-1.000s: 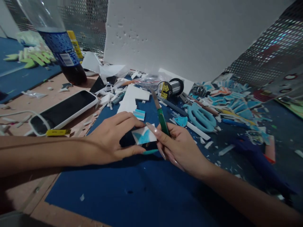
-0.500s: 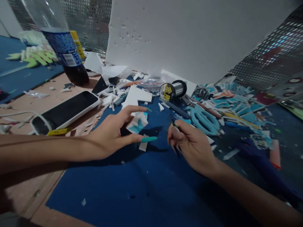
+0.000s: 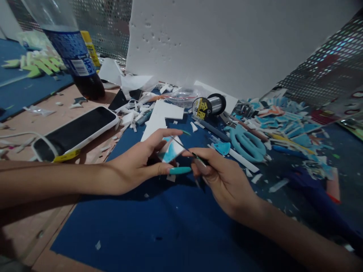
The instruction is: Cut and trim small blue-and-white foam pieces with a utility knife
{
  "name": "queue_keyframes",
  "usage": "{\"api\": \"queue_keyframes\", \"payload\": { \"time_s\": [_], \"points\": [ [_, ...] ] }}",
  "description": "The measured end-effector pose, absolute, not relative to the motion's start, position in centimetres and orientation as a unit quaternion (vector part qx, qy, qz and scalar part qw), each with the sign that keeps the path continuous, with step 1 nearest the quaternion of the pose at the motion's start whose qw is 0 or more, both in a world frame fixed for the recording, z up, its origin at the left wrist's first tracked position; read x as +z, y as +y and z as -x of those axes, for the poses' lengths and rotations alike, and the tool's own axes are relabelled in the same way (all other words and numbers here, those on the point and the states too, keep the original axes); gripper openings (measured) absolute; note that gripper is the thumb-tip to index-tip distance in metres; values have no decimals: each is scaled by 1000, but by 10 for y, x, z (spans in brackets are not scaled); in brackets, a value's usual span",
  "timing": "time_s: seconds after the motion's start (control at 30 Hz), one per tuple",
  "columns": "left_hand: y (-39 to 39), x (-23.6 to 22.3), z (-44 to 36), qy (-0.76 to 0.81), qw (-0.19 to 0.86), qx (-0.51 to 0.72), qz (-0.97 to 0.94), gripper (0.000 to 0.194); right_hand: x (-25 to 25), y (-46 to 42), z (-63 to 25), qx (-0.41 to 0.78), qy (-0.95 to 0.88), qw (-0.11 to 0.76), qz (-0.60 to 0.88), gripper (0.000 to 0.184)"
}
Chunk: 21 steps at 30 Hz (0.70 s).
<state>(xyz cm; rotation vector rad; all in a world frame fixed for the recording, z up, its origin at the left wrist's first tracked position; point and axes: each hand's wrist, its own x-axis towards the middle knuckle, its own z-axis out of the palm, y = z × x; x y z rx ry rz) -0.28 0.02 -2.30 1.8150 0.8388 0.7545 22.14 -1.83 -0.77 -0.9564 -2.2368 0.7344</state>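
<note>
The blue-and-white piece sits tilted in the grasp of the left hand, above the blue sheet that covers part of the table. The thumb lies along its lower edge and the index finger stretches out past its upper side; the other fingers curl behind, so exactly which tips press on it cannot be told. The right hand is closed, pinching a slim knife between thumb and fingers, its thin blade reaching to the piece; whether it touches the face or merely passes in front is unclear. The piece looks like foam board: probably very light, stiff enough to keep its flat shape, yet easily dented or snapped at the corners. It should hardly slip, but long nails could mark it, so finger pads on opposite edges, well away from the blade, seem the best hold, with only mild pressure. The knife is likely rigid and fairly light too, best gripped by its handle. Similar thin scraps lie heaped at the right.
</note>
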Motion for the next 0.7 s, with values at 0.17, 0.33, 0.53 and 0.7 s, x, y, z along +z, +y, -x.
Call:
{"api": "queue_keyframes", "payload": {
  "time_s": [0.17, 0.33, 0.53, 0.7],
  "points": [
    [2, -25, 2, 351, 479, 340, -729, 50, -4, -18, -221, 243, -851, 277, 375, 27],
    [1, -17, 1, 331, 530, 351, -697, 49, -3, -9, -228, 116, -892, 255, 354, 28],
    [-1, -18, 2, 342, 519, 389, -680, 55, -6, -5, -230, 26, -912, 218, 347, 35],
    [0, -17, 2, 342, 510, 396, -683, 55, -7, -5, -230, 24, -910, 219, 352, 40]
  ]
}}
